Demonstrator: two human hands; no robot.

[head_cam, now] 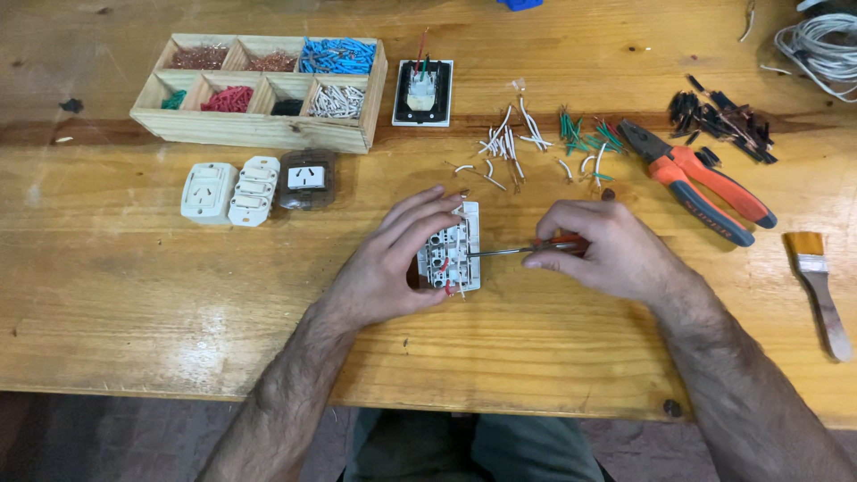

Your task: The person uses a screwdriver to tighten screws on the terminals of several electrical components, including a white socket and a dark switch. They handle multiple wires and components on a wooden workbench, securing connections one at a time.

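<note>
Midway through wiring, by the look of it: a white switch module (pixel 453 253) lies back-side up near the middle of the wooden desk (pixel 134 295), with the left hand (pixel 393 263) curled over its left edge, fingers pressed on the housing to steady it. The right hand (pixel 607 250) pinches a small red-handled screwdriver (pixel 527 249), whose metal shaft reaches level into the module's terminal side.

Short red and white leads already sit in the back of the module (how many terminals are fastened cannot be told from here), so some connections appear made while at least one is being worked on. The module shows a pale grey terminal block set in a white frame, with wire ends poking out at its lower edge.

Cut white wire pieces (pixel 509 143) and green ones (pixel 585 138) lie loose beyond the hands, orange-handled pliers (pixel 705 192) to the right. A compartmented wooden tray (pixel 259 129) and three other socket and switch modules (pixel 254 189) rest to the left, untouched; another fitting with a black frame (pixel 422 93) sits just beside the tray.
</note>
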